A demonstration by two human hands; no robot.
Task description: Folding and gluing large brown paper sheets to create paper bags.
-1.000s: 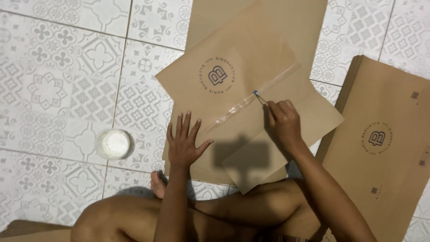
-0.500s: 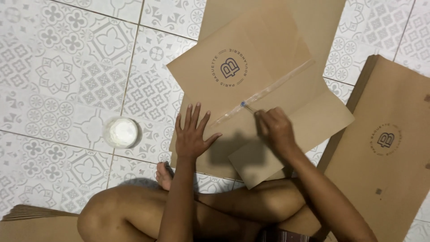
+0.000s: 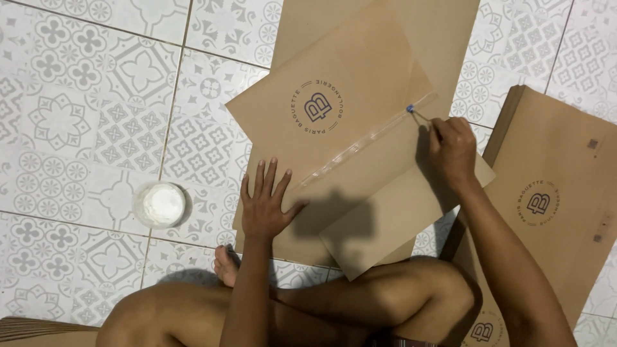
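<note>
Sitting cross-legged on a patterned tile floor (image 3: 77, 115), gluing up brown paper bag sheets. Top sheet (image 3: 334, 83) lying flat in front of the knees, round dark logo facing up, stacked on another brown sheet (image 3: 443, 38) underneath.

Left hand (image 3: 265, 207) spread flat, palm down, fingers wide open, pinning the near edge of the sheet. Not gripping anything, just pressing.

Right hand (image 3: 453, 151) closed in a pinch around a thin brush or stick (image 3: 418, 115), blue-ish tip touching the far right end of the shiny wet strip (image 3: 360, 144). Strip runs diagonally along the fold, from just beside the left fingertips up to that tip.

Progress-wise: glue line looks pretty much laid along the whole seam, judging by the shine from end to end. Flap (image 3: 379, 225) below the strip not folded over or pressed down yet, so that bit looks left to do.

Small white tub (image 3: 162, 204) of paste sitting on the tiles left of the hand, well apart from the paper. Pile of similar printed sheets (image 3: 553, 193) off to the right, whether finished or waiting can't tell.
</note>
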